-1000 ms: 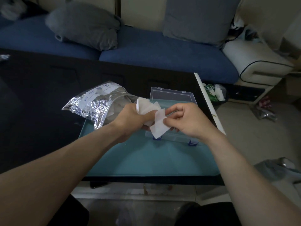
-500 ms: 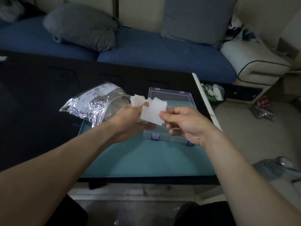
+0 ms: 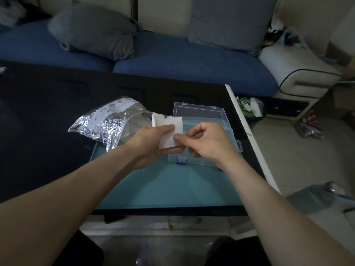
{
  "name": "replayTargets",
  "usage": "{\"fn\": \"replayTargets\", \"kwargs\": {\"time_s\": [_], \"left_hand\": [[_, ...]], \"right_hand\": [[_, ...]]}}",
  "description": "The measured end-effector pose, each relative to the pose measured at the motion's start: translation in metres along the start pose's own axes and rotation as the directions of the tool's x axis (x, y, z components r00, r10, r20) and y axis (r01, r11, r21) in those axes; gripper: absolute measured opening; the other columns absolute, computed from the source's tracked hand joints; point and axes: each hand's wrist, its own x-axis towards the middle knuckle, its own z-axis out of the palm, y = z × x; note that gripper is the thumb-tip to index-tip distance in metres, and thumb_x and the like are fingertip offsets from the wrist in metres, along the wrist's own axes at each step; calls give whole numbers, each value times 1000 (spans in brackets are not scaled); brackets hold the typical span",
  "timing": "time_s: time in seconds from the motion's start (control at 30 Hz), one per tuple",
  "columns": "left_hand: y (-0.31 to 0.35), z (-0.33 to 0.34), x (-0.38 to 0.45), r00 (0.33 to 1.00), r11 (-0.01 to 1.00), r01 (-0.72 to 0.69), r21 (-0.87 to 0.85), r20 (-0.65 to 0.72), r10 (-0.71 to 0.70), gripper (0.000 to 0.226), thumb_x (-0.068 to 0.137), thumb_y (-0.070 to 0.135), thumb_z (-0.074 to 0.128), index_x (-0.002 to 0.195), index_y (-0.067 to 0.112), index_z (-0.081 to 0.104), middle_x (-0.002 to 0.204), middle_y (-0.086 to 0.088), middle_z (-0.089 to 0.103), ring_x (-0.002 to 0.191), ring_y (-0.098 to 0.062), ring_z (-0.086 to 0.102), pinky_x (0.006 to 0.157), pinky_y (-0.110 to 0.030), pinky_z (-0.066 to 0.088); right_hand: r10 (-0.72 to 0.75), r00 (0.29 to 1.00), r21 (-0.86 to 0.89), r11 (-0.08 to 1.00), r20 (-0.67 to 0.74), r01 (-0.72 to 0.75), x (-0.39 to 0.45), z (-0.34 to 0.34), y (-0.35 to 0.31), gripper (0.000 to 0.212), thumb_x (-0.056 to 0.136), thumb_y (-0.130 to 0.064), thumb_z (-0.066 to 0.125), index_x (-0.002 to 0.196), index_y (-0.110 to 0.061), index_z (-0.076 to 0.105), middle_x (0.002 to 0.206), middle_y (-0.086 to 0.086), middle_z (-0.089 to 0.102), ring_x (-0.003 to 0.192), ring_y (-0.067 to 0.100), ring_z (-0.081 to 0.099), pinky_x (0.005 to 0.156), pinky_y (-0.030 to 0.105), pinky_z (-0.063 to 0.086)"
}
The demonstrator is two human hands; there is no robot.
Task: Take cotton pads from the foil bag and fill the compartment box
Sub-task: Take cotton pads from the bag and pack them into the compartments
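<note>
Head view, cotton pads pinched between both hands, above compartment box

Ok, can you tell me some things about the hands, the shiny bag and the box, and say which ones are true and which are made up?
1. The left hand holds white cotton pads. True.
2. The clear compartment box has its lid shut. False: the lid stands open at the back.
3. The foil bag lies to the left of the box. True.
4. The right hand is reaching inside the foil bag. False: it pinches the edge of the cotton pads, over the box.
5. The box sits on a teal mat. True.
6. The foil bag is standing upright. False: it lies on its side, partly on the black table.
</note>
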Motion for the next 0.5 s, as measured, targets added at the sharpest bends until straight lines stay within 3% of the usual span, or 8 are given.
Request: {"fn": "replayTargets", "kwargs": {"time_s": [0.1, 0.23, 0.3, 0.4, 0.5], "left_hand": [[-2, 3, -2, 1000, 1000, -4, -11, -8, 4, 16, 99, 8, 55, 108, -2, 61, 97, -18, 75, 86, -29, 74, 74, -45, 61], [-1, 3, -1, 996, 999, -26, 47, -84, 30, 20, 99, 8, 55, 114, -4, 58, 98, -22, 73, 79, -32, 73, 70, -44, 62], [0, 0, -1, 991, 992, -44, 122, -118, 59, 19, 98, 7, 56, 112, -5, 56, 97, -24, 71, 72, -33, 73, 67, -43, 62], [0, -6, 0, 984, 943, -71, 324, -132, 119, 19, 98, 8, 58, 111, -5, 58, 94, -24, 71, 74, -37, 73, 67, -42, 62], [0, -12, -4, 994, 855, -88, 512, -9, 107, 6, 97, 8, 59, 102, 6, 61, 88, -18, 71, 72, -33, 72, 67, -42, 63]], "right_hand": [[-33, 998, -89, 996, -47, 29, 1, 7, -1, 37, 65, -33, 95, 79, -17, 65, 72, -1, 70, 61, 14, 68, 58, 29, 55], [-66, 996, -108, 992, -56, 60, 5, 6, 0, 26, 69, -20, 93, 75, -23, 67, 69, -4, 71, 60, 9, 68, 57, 23, 51], [-101, 993, -167, 982, -53, 91, 5, 3, -1, 24, 73, -18, 90, 75, -26, 68, 71, -7, 71, 62, 3, 66, 58, 17, 48], [-134, 991, -157, 979, -19, 129, 5, -9, -3, 21, 76, -15, 88, 78, -25, 69, 70, -5, 73, 58, 3, 67, 60, 22, 52], [-184, 976, -170, 964, 114, 202, 4, -21, -3, 28, 74, -16, 89, 93, -22, 70, 72, -4, 74, 64, 5, 69, 70, 28, 59]]}}
